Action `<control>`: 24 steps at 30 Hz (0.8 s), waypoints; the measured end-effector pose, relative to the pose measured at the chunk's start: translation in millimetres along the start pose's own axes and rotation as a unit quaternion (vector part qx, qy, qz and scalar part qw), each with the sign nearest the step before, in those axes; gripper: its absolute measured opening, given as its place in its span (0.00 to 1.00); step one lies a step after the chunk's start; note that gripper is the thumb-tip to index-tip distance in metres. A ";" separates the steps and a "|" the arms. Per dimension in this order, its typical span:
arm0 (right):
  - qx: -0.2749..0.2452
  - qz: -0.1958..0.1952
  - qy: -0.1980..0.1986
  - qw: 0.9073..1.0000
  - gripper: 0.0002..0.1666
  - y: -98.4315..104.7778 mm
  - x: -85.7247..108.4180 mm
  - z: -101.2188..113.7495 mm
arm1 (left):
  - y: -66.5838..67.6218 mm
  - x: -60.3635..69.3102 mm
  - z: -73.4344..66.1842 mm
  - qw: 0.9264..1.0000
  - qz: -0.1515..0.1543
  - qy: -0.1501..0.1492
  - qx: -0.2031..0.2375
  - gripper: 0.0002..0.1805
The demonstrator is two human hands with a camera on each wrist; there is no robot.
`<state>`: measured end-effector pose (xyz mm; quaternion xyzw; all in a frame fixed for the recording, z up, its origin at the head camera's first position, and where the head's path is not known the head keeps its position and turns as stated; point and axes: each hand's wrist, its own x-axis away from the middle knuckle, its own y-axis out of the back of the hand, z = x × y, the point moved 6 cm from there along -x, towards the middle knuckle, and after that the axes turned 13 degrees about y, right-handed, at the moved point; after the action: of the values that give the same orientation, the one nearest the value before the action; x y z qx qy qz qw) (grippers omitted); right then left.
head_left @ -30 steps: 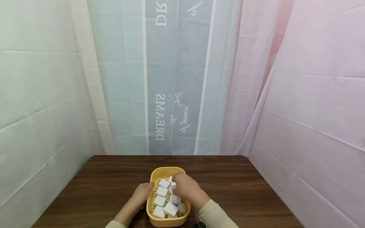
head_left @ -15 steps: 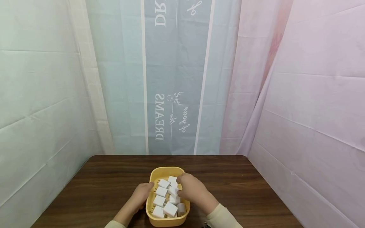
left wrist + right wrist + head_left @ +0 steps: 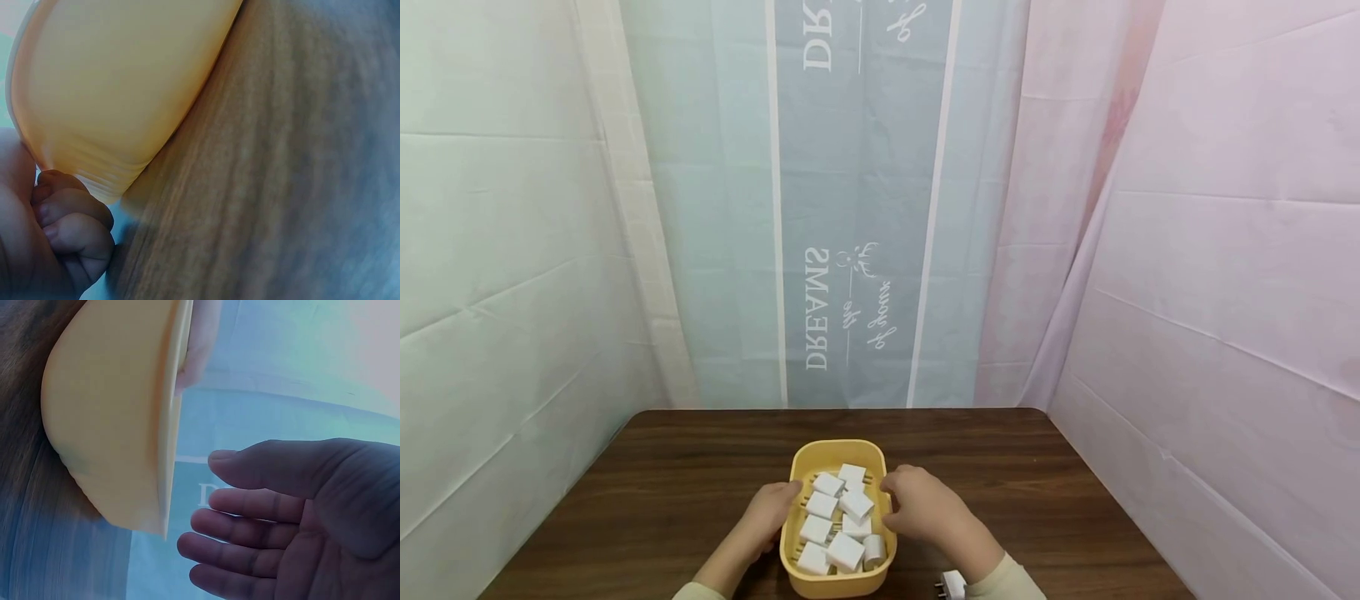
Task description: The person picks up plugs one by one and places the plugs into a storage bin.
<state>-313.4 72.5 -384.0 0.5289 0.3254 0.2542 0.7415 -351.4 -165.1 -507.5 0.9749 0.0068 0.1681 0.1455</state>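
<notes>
A yellow plastic basket stands near the table's front. White plug adapters with metal prongs lie jumbled inside it, along with a white cylindrical piece. My left hand grips the basket's left side, its thumb at the rim; in the left wrist view the fingers curl against the basket's wall. My right hand is beside the right rim, holding nothing. In the right wrist view its fingers and thumb are extended, apart from the basket. Another white plug adapter lies on the table by my right forearm.
The dark wood table extends around the basket on both sides and behind it. Hanging cloth panels enclose the table at the back, left and right.
My right hand has moved out of the basket, rightward past the rim, and its fingers hold nothing. The adapter beside my right forearm has come into fuller view. The left hand keeps its grip.
</notes>
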 end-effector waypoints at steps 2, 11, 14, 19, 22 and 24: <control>0.003 0.004 -0.006 1.000 0.18 -0.5 4.0 -2.1 | 0.3 0.1 -0.1 1.000 0.001 0.001 0.001 0.26; 0.018 -0.008 -0.025 0.999 0.20 2.5 24.7 -9.2 | 1.9 0.4 0.8 1.000 -0.004 0.000 -0.004 0.26; 0.020 -0.006 -0.025 0.999 0.21 2.7 31.2 -10.7 | 2.0 0.6 0.3 1.000 -0.007 0.003 -0.006 0.25; 0.004 0.011 -0.035 0.999 0.22 2.3 41.2 -12.7 | 2.2 0.3 -1.7 1.000 -0.005 0.004 -0.006 0.25; -0.011 0.027 -0.052 0.998 0.21 0.9 46.2 -16.1 | 2.8 0.5 -2.5 1.000 -0.005 0.004 -0.007 0.25; -0.023 0.040 -0.064 0.997 0.21 -0.9 49.2 -18.9 | 2.9 1.1 -2.9 1.000 -0.006 0.003 -0.010 0.26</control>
<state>-295.2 119.4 -399.8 0.5391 0.2502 0.2567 0.7622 -351.4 -167.0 -503.7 0.9730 0.0114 0.1701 0.1559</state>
